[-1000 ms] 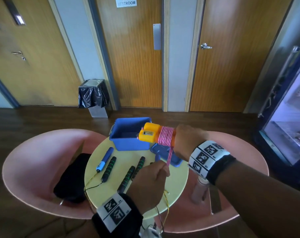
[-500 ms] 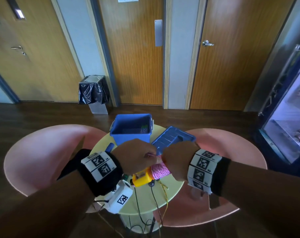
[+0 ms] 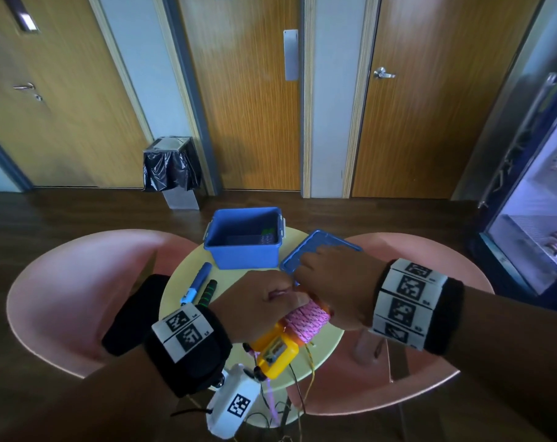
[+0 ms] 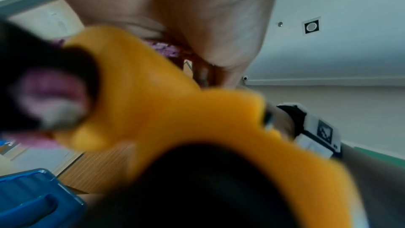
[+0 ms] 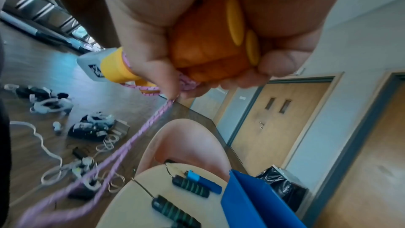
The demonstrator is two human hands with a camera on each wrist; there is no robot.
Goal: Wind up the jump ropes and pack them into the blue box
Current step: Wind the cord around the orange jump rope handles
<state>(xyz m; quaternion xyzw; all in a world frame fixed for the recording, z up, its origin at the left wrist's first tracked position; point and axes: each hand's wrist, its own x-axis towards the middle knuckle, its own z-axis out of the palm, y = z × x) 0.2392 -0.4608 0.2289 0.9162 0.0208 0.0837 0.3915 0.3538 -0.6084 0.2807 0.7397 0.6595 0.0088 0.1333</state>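
Round table (image 3: pixel 326 344) | blue box (image 3: pixel 243 255) open | right hand (image 3: pixel 337 290) grips yellow handles (image 3: pixel 275 354); left hand (image 3: pixel 255 309) pinches pink rope (image 3: pixel 307 319)

We lowered the yellow handles (image 3: pixel 275 352) from above the blue box (image 3: pixel 243 239) toward the desk's near edge | left hand (image 3: pixel 251 309) rose from below to the pink rope (image 3: pixel 307 319) coil, meeting right hand (image 3: pixel 337 291)
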